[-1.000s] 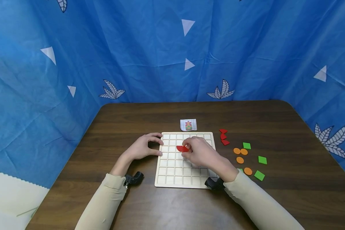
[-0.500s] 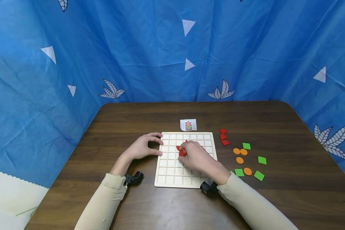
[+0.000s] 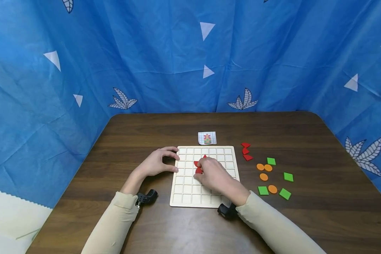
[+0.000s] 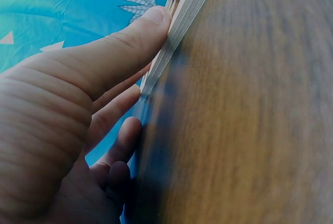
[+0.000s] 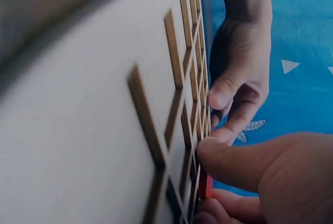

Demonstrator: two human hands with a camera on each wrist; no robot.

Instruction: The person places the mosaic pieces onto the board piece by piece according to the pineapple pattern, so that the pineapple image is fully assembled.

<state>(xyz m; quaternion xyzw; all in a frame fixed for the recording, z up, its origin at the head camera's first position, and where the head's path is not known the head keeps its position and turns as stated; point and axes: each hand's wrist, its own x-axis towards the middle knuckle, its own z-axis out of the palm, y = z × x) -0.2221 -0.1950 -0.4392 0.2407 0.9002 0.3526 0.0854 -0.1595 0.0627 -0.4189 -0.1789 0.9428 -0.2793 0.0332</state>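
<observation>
A pale wooden grid board (image 3: 187, 199) lies on the table. My left hand (image 3: 155, 163) rests its thumb and fingertips along the board's left edge; in the left wrist view the thumb (image 4: 132, 42) touches that edge. Over the board's middle, my right hand (image 3: 216, 178) pinches a small red tile (image 3: 198, 170) between thumb and fingers. Most of this tile is hidden, though its red side shows in the right wrist view. Just above it on the grid sit another red tile (image 3: 196, 163) and a red pointed tile (image 3: 204, 156), both partly covered by the right hand.
Behind the board lies a small pattern card (image 3: 207, 138). To its right are several red tiles (image 3: 246, 151), orange round tiles (image 3: 264, 177) and green square tiles (image 3: 285, 193) on the brown table (image 3: 146, 128). A blue curtain (image 3: 165, 53) hangs behind.
The right hand has shifted slightly left and towards the person, carrying a red tile to just below the others. A red pointed tile has come into sight above it. The left hand stays put.
</observation>
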